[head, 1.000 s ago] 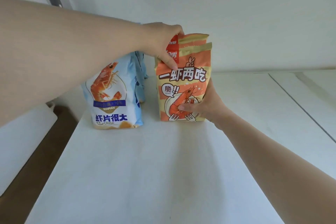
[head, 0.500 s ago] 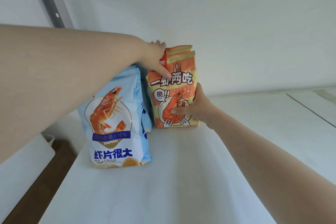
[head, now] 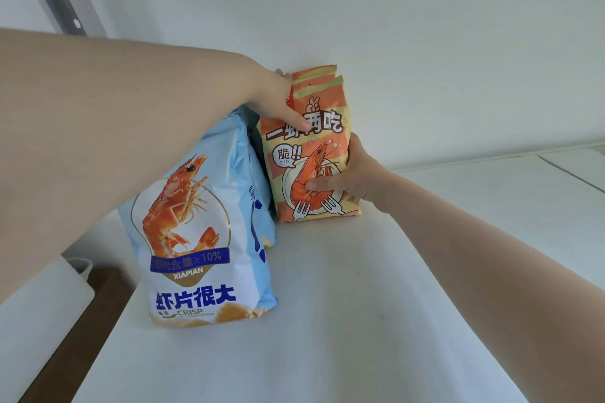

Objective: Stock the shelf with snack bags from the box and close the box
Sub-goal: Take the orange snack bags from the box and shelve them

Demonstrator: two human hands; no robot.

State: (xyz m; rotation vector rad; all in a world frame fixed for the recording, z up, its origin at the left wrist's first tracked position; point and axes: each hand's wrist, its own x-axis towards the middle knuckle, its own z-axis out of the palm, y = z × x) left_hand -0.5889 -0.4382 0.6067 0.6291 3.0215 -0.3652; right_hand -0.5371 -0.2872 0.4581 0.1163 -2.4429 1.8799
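Two orange foil shrimp-snack bags (head: 311, 154) are held upright at the back of the white shelf (head: 360, 304): the top is pinched by the left hand (head: 278, 101), the lower side gripped by the right hand (head: 353, 177). Pale blue crisp bags (head: 203, 239) are already stocked beside them. The box is not seen; its closing is judged still undone.

Both forearms are showing bare to the frame edges; the left hand (head: 278, 101) and right hand (head: 353, 180) are wearing nothing.
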